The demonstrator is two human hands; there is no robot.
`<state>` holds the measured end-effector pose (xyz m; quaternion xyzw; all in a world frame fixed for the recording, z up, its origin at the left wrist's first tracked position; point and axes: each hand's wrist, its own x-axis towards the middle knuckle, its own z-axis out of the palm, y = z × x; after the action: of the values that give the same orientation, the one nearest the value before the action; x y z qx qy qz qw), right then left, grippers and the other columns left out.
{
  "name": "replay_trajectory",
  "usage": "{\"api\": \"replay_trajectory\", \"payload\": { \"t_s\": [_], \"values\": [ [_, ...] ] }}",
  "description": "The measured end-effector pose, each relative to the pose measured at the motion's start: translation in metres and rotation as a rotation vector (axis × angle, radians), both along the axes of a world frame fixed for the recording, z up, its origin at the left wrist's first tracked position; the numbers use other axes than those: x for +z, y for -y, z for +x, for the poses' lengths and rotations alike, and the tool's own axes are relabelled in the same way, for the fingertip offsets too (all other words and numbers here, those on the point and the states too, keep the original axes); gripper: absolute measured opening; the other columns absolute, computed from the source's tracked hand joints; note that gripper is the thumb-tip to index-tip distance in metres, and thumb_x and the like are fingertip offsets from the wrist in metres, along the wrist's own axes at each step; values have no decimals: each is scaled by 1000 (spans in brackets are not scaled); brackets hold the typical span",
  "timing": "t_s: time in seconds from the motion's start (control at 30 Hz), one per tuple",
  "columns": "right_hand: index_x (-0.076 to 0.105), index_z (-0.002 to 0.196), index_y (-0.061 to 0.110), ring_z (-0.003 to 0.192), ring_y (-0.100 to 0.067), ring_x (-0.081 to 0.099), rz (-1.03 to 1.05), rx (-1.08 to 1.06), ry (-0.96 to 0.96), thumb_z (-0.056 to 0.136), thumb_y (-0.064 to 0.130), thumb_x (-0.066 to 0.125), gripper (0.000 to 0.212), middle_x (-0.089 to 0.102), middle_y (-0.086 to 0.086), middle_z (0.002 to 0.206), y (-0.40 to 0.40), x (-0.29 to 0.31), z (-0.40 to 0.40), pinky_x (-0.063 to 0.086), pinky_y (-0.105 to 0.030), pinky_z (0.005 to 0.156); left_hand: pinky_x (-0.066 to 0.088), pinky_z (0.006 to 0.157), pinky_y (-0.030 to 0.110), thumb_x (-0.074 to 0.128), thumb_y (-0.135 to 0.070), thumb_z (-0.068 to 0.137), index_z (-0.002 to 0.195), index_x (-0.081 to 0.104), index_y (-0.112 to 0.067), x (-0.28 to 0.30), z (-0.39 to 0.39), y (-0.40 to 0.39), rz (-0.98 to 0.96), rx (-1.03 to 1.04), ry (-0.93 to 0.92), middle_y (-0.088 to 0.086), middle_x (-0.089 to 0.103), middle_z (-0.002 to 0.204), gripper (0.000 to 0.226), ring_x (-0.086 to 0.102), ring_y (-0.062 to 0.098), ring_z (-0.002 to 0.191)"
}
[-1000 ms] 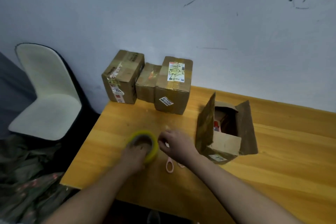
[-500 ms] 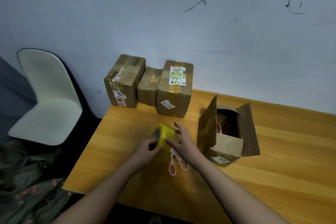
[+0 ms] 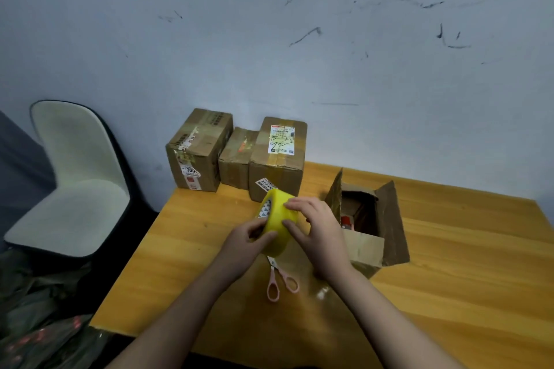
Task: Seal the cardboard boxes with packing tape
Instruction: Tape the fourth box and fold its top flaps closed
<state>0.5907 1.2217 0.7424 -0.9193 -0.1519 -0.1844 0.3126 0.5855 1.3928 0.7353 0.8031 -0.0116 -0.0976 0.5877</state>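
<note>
A thick roll of yellow packing tape (image 3: 280, 220) is held on edge above the orange-brown wooden table (image 3: 449, 278), near the centre of the frame. The left hand (image 3: 245, 241) grips the roll from its lower left side, thumb curled onto the yellow outer band and fingers wrapped behind the printed cardboard core. The right hand (image 3: 317, 231) rests on the right side of the roll with fingers spread, its fingertips (image 3: 289, 205) pressing the tape surface in a loose, wide grasp. Just below the roll, a pair of scissors with pale pink plastic handles (image 3: 278, 281) lies flat on the table, blades pointing up toward the hands. Right of the hands stands an open brown cardboard box (image 3: 368, 246), its flaps raised and something red visible inside; the right wrist is just beside its left flap. At the far left corner of the table, against the scuffed pale blue wall (image 3: 329, 54), three closed brown cardboard boxes (image 3: 278, 159) with labels and tape strips stand side by side, touching. At the left of the frame is a cream moulded chair with a dark edge (image 3: 75, 183).
</note>
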Motion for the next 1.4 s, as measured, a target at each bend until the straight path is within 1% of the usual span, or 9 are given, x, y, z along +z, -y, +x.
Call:
{"api": "replay_trajectory", "payload": {
  "t_s": [0.23,0.4,0.6,0.77,0.87,0.97,1.07,1.23,1.4],
  "values": [
    [68,94,17,98,-11,55,-11,-42,153,83,20,74,13,65,3,103,8,4,-8,40,-13,80,47,81,16,61,-20,91,129,57,-14,11,-1,16,-68,5,12,-1,61,120,38,56,14,114],
    [66,102,21,86,-1,45,89,-29,-15,85,26,71,19,58,11,89,18,15,-5,34,-10,70,48,74,9,60,-18,92,128,56,-15,18,-5,22,-86,-10,23,-3,62,117,36,57,7,109],
    [57,130,22,122,-5,43,180,-13,-136,91,34,63,40,49,7,133,25,19,-2,41,-25,101,48,71,11,58,-11,93,116,60,-16,28,-8,32,-168,10,-1,-4,66,106,23,61,3,96],
    [65,108,21,114,-1,53,307,-16,-54,90,23,66,18,59,6,125,16,20,-9,51,-19,88,44,52,10,47,-5,96,105,44,-6,40,-11,44,-204,9,-96,2,55,85,9,51,10,73],
    [61,92,23,112,2,53,371,48,-79,89,19,68,8,58,9,121,14,26,-9,53,-19,84,43,59,21,51,-19,92,101,39,-7,48,-11,47,-272,64,-121,7,45,89,19,46,15,78],
    [59,105,25,113,2,51,345,74,-98,89,27,66,18,52,15,123,10,29,-7,54,-26,86,44,67,34,54,-42,85,110,44,-5,54,-11,48,-369,110,-134,9,47,96,46,51,20,86],
    [57,126,27,117,0,48,292,15,-62,91,36,63,37,50,16,131,4,29,-7,53,-26,89,44,72,36,42,-37,100,113,48,-8,57,-10,50,-384,198,-84,9,53,100,32,55,21,90],
    [62,114,22,118,5,47,298,38,55,89,30,66,27,51,17,132,5,28,-9,52,-18,83,49,60,21,40,-21,101,115,45,-10,62,-12,50,-377,181,-39,2,56,98,18,61,3,75],
    [63,104,20,114,15,45,301,57,106,89,34,63,21,53,13,130,5,29,-7,46,-8,78,46,62,22,53,-29,90,117,46,-12,67,-12,52,-414,179,-21,3,54,99,33,55,9,81]
  ]
}}
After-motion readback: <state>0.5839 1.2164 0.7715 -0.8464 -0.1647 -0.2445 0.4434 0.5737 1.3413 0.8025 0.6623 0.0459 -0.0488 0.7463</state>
